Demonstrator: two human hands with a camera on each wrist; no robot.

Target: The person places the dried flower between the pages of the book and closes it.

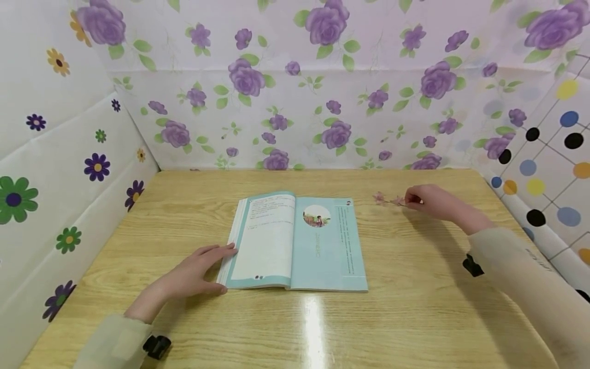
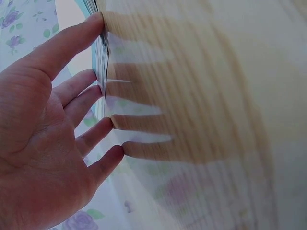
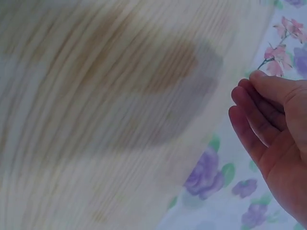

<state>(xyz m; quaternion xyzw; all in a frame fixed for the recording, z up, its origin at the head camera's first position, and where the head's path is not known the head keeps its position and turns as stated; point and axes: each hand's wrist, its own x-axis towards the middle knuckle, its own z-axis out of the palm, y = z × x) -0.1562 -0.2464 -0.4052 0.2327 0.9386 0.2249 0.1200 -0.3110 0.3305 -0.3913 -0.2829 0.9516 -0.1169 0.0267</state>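
Observation:
An open book (image 1: pixel 329 256) with light-blue page borders lies on the table, a round picture near the top of its right page. At its left edge rests my left hand (image 1: pixel 198 274), fingers spread and fairly straight; in the left wrist view the fingertips (image 2: pixel 100 21) touch the side of the pages (image 2: pixel 101 62). To the right of the book, my right hand (image 1: pixel 430 201) pinches the thin stem of a small sprig of pink flowers (image 1: pixel 379 198) between thumb and forefinger. The pink blossoms (image 3: pixel 276 57) stick out past the fingertips in the right wrist view.
The wooden table (image 1: pixel 184 205) stretches all around the book. A curtain with purple roses (image 1: pixel 246 77) stands along its back edge, a daisy-print sheet (image 1: pixel 69 238) on the left and a dotted sheet (image 1: pixel 569 215) on the right.

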